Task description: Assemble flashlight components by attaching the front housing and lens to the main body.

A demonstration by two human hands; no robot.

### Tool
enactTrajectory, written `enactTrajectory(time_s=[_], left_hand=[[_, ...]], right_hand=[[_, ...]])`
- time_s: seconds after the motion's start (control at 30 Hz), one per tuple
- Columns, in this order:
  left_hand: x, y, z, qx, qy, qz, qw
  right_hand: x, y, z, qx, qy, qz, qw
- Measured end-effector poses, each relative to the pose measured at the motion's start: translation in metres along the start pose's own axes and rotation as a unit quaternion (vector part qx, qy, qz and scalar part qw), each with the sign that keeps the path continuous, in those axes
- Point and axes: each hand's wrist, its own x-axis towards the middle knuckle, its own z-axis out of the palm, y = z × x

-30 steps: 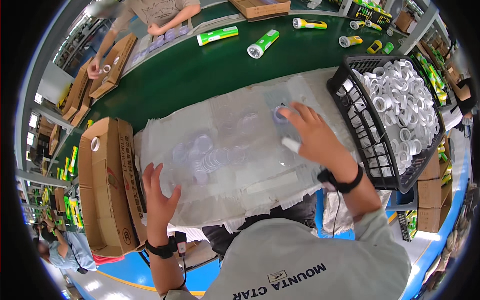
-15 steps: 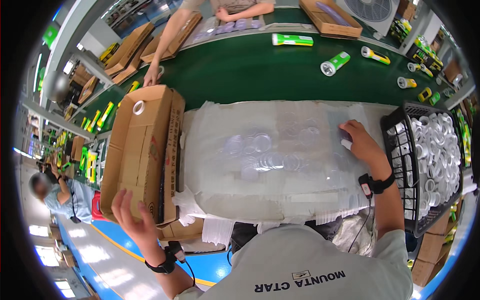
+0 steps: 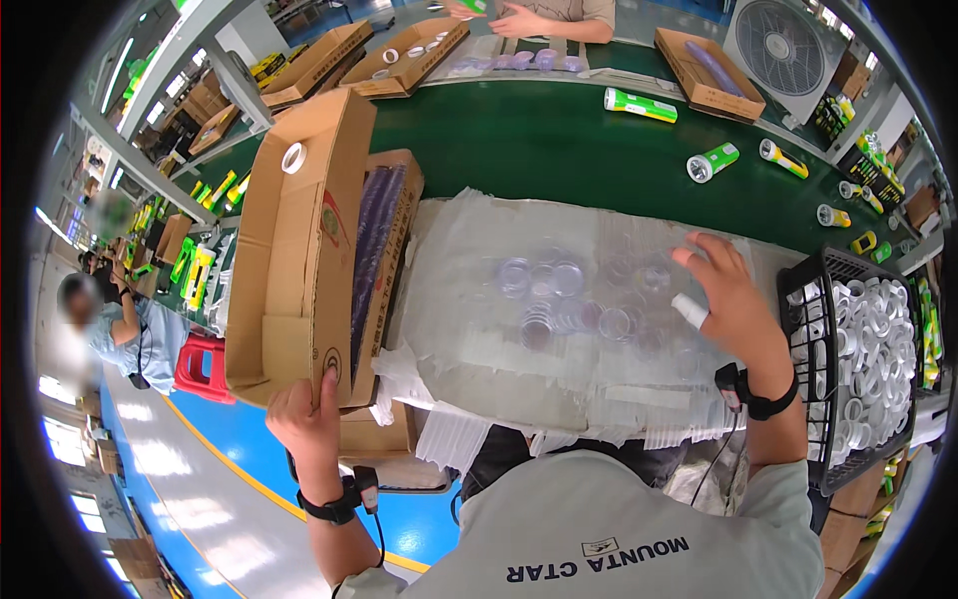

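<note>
My left hand is closed on the near end of a shallow cardboard box, its thumb up against the side wall. The box is tilted, with one white ring inside near its far end. Beside and partly beneath it, a second cardboard box holds long rows of purplish, see-through discs. My right hand, a white cover on its thumb, is open with fingers spread over the right part of the work surface. Several clear round discs lie on the surface to its left, some overlapping.
A black plastic basket full of white rings stands at the right. Beyond runs a green conveyor belt with flashlights on it. Across it, another person's hands are near more boxes. A red stool stands on the left.
My left hand has come down onto the box's near end, and the box is now tilted, uncovering the disc-filled box. My right hand has opened its fingers. The co-worker's arm has withdrawn from the box.
</note>
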Motion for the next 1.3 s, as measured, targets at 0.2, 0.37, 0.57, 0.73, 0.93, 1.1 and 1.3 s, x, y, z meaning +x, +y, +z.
enactTrajectory(time_s=[0.2,0.37,0.57,0.73,0.93,1.1,1.3], left_hand=[[0.014,0.02,0.001,0.006,-0.022,0.087,0.996],[0.015,0.038,-0.006,-0.036,-0.037,0.137,0.989],[0.0,0.064,-0.024,-0.082,-0.048,0.185,0.978],[0.009,0.01,-0.032,-0.347,0.134,0.145,0.917],[0.055,-0.09,0.014,-0.276,-0.051,-0.168,0.945],[0.046,-0.1,0.072,-0.178,-0.239,0.128,0.946],[0.064,-0.087,0.085,-0.345,-0.29,-0.005,0.893]], right_hand=[[0.022,-0.051,0.017,0.07,-0.014,-0.131,0.989],[0.069,-0.12,0.036,0.098,0.039,-0.246,0.963],[0.11,-0.15,0.063,0.008,0.063,-0.4,0.914],[0.107,-0.149,0.05,0.03,-0.037,-0.421,0.906],[0.114,-0.14,0.018,-0.041,-0.093,-0.419,0.902],[0.111,-0.128,0.003,-0.023,-0.091,-0.392,0.915],[0.097,-0.12,0.006,-0.009,-0.096,-0.386,0.918]])
